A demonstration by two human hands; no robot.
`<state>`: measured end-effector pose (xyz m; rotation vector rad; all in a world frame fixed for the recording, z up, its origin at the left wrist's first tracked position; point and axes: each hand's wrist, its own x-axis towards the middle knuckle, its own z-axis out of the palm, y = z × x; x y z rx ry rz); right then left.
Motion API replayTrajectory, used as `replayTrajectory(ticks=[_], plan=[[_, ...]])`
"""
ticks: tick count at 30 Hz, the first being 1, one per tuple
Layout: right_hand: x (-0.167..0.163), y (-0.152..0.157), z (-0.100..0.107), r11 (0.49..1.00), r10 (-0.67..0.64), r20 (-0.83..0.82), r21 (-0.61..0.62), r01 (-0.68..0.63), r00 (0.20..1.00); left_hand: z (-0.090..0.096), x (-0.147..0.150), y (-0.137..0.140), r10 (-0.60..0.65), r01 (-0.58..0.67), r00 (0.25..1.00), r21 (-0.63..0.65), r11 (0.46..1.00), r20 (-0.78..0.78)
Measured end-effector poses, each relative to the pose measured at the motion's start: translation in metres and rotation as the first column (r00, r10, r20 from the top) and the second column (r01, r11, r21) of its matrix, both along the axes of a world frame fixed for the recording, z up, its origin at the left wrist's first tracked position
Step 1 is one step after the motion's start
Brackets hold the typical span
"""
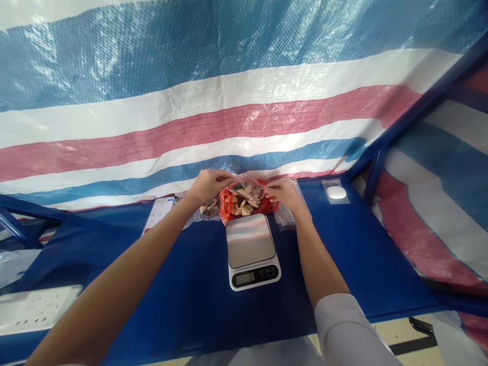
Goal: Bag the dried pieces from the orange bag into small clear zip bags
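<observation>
My left hand (pixel 209 186) and my right hand (pixel 286 194) reach to the back of the blue table, fingers pinched on opposite sides of a clear plastic bag (pixel 244 180). The bag lies over an open red plastic bag (pixel 227 204) of pale brown dried pieces (pixel 247 207), perhaps sliced mushrooms. Whether some pieces are inside the clear bag, I cannot tell. Just in front sits a kitchen scale (pixel 251 244) with a bare steel plate. Beside my left wrist is another clear bag with similar pieces (pixel 209 209). Flat clear bags (pixel 284 218) lie under my right hand.
A phone (pixel 159 212) showing a timer leans at the back left. At far left is a white power strip (pixel 40 307). A white rounded object (pixel 336 192) in a small clear bag lies at back right. Striped sheeting (pixel 213 122) rises behind the blue table (pixel 179 305).
</observation>
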<state>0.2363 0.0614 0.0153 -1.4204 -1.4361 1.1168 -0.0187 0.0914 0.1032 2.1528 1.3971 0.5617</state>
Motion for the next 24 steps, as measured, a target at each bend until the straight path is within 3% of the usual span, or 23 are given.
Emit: replayTrajectory(ticks=[6, 11, 17, 24], plan=[[-0.001, -0.004, 0.006, 0.989, -0.024, -0.293, -0.148, -0.02, 0.956, 0.005, 0.008, -0.001, -0.017, 0.013, 0.999, 0.106, 0.994, 0.035], [0.0, -0.001, 0.002, 0.982, -0.075, -0.303, -0.186, 0.018, 0.95, 0.001, 0.008, -0.002, -0.049, 0.042, 0.997, 0.109, 0.993, 0.062], [0.001, -0.001, 0.004, 0.99, -0.077, -0.319, -0.14, 0.033, 0.944, -0.006, -0.001, -0.002, -0.007, 0.0, 0.996, 0.077, 0.997, 0.094], [0.007, 0.0, 0.002, 0.99, -0.1, -0.342, -0.125, 0.06, 0.934, 0.002, 0.009, -0.005, -0.061, 0.043, 0.991, 0.15, 0.988, 0.119]])
